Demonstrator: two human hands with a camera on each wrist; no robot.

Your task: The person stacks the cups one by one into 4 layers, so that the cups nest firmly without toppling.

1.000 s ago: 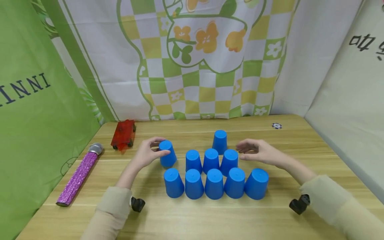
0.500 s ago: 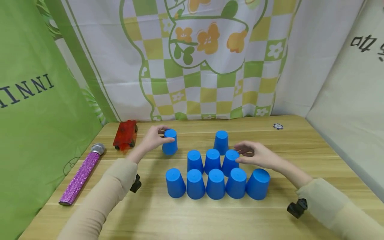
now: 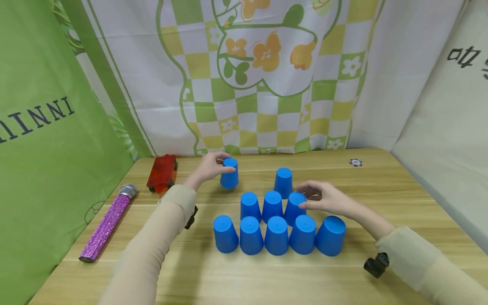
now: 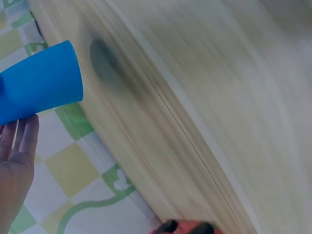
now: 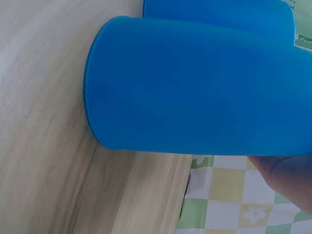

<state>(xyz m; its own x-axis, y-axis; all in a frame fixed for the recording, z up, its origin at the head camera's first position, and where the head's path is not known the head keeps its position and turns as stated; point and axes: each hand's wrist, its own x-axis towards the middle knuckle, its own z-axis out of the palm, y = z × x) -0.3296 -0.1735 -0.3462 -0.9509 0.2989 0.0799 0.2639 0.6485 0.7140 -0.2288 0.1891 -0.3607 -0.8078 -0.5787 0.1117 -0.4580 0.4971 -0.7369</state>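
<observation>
In the head view my left hand (image 3: 211, 166) grips a blue plastic cup (image 3: 229, 174) upside down at the back of the table, thumb across its front. The left wrist view shows this cup (image 4: 44, 80) raised, its rim apart from a dark shadow on the wood. My right hand (image 3: 324, 198) holds the right-hand blue cup (image 3: 293, 212) of the middle row near its top, thumb at the side and fingers behind. That row has three upturned cups. In front stands a row of several more cups (image 3: 276, 237), and a single cup (image 3: 284, 183) stands behind.
A red toy car (image 3: 162, 173) sits at the table's back left. A purple glittery microphone (image 3: 108, 226) lies along the left side. There is a poker chip (image 3: 356, 162) at the back right. A patterned curtain (image 3: 263, 101) hangs behind the wooden table (image 3: 267, 279).
My left hand has carried its cup from the left end of the middle row toward the back and then rightward. My right hand has moved slightly left, onto the right-hand middle cup.
</observation>
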